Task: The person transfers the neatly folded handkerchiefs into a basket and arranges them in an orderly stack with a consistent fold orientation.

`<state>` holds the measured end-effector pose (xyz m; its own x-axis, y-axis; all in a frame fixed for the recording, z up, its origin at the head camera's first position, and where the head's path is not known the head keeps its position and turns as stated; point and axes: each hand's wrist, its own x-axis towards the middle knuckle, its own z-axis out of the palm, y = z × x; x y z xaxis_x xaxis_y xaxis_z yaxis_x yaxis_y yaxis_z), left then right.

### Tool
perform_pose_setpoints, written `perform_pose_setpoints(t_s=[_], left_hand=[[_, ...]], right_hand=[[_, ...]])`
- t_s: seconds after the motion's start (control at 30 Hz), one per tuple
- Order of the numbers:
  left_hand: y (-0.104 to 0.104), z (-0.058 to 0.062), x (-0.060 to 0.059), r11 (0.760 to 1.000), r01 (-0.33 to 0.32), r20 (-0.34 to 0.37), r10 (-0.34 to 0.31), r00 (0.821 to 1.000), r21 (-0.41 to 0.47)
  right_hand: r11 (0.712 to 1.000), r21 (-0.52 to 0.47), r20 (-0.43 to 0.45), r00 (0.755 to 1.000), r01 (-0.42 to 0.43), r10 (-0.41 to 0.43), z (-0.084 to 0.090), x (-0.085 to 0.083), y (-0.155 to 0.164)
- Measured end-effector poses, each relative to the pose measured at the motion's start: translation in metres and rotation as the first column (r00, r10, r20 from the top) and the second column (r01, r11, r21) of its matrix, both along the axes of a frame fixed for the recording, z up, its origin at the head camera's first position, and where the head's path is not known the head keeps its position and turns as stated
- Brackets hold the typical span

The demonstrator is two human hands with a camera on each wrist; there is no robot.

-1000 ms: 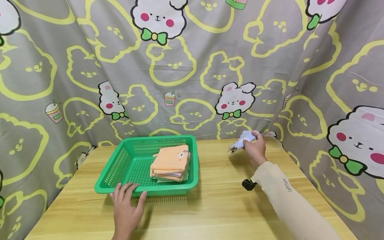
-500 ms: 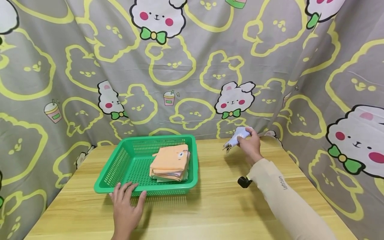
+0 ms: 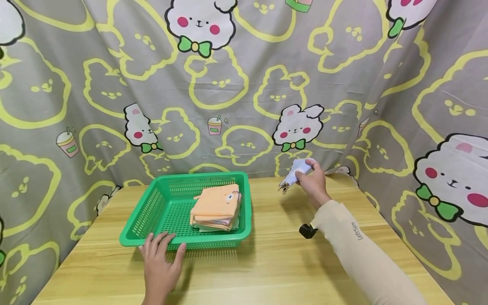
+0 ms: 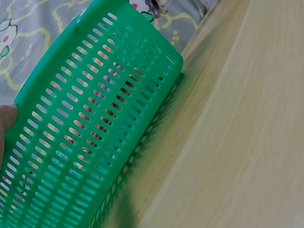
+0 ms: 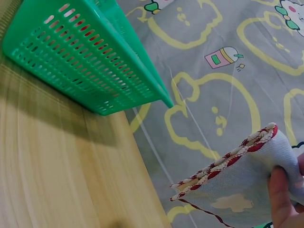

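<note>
While the left hand [image 3: 162, 264] lies flat, fingers spread against the near rim of the green basket [image 3: 141, 220], the right hand [image 3: 313, 184] pinches a folded pale-blue cloth [image 3: 296, 171] — red-trimmed, it seems — above the table [image 3: 267, 262]. Since a second ago the cloth has drifted left toward the basket, likely to join the folded orange cloths [image 3: 216, 205] — those haven't shifted.

Left hand [image 3: 162, 264] is lying flat, fingers spread and straight. Right hand [image 3: 313, 184] is being held raised, fingers curled in a pinch, forearm extending forward.
</note>
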<state>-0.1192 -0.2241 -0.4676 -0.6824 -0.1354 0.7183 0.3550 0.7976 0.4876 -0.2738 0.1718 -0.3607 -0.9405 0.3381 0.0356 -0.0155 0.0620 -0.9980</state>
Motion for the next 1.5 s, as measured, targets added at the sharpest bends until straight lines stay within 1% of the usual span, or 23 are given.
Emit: perform_pose_setpoints(t_s=[0.43, 0.67, 0.83, 1.07, 1.5], left_hand=[[-0.001, -0.002, -0.001, 1.000, 0.006, -0.006, -0.006, 1.000, 0.007], [-0.001, 0.000, 0.000, 1.000, 0.013, 0.006, -0.013, 1.000, 0.006], [0.000, 0.000, 0.001, 1.000, 0.008, 0.015, -0.008, 1.000, 0.003], [0.000, 0.001, 0.001, 1.000, 0.012, 0.007, -0.012, 1.000, 0.007], [0.000, 0.000, 0.000, 1.000, 0.004, 0.011, -0.004, 1.000, 0.007]], right_hand=[[0.996, -0.085, -0.009, 0.999, -0.032, 0.031, 0.008, 0.001, -0.013], [0.995, -0.089, 0.001, 0.999, -0.046, 0.046, 0.011, 0.003, -0.018], [0.992, -0.110, -0.004, 0.998, -0.060, 0.060, 0.011, 0.005, -0.023], [0.990, -0.121, -0.019, 0.997, -0.074, 0.072, 0.015, 0.005, -0.028], [0.986, -0.142, -0.043, 0.996, -0.089, 0.084, 0.019, 0.001, -0.037]])
